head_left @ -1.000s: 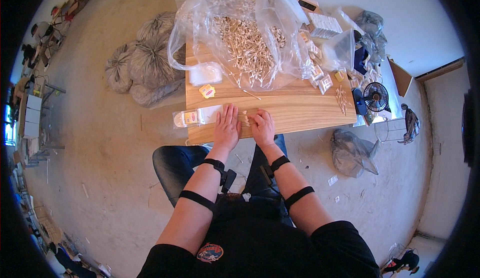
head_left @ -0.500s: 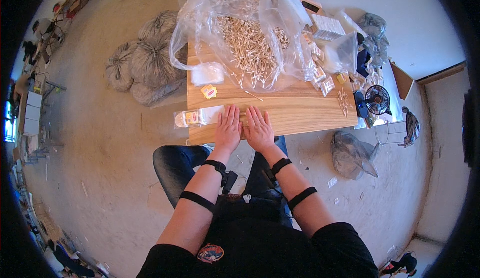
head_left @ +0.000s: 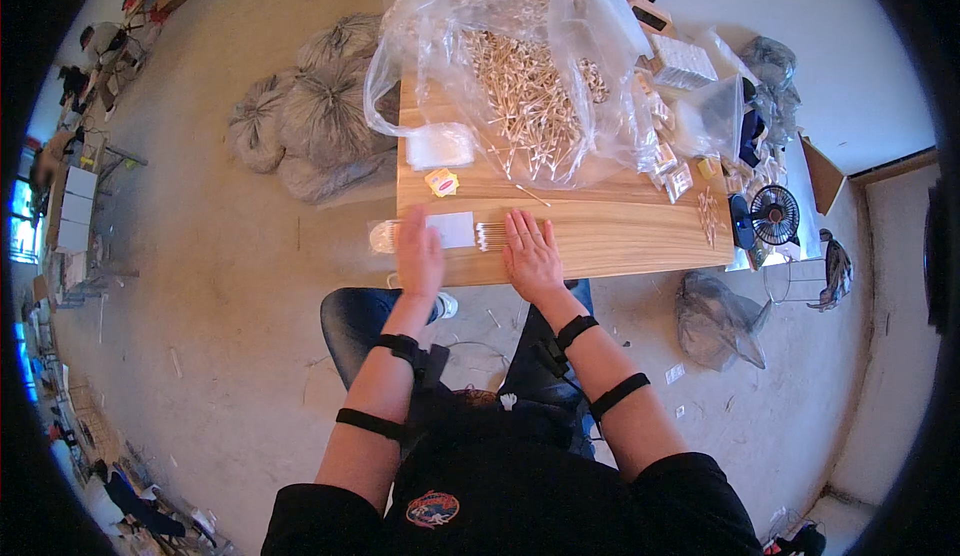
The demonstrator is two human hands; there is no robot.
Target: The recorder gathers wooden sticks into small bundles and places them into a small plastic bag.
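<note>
My right hand [head_left: 534,254] lies flat on the table with its fingers stretched out, covering part of a row of cotton swabs [head_left: 489,237]. White tips of the row stick out to the left of that hand. My left hand [head_left: 420,259], slightly blurred, is over a clear packet [head_left: 381,237], fingers extended and holding nothing that I can see. It hides the packet's middle. A white rectangular sheet [head_left: 453,230] lies between the packet and the swab row. Behind them are small yellow cards [head_left: 441,183] and a single loose swab [head_left: 533,196].
A large clear bag of loose swabs [head_left: 520,96] covers the back of the wooden table [head_left: 620,236]. Clear sleeves [head_left: 440,146] lie left, filled packets [head_left: 677,182] right. A small fan [head_left: 774,215] stands at the right edge. Grey sacks [head_left: 320,116] sit on the floor.
My left hand has lifted off the swab row and moved left over the packet, uncovering the white sheet and swab tips. My right hand stays flat on the swabs. The view has shifted slightly.
</note>
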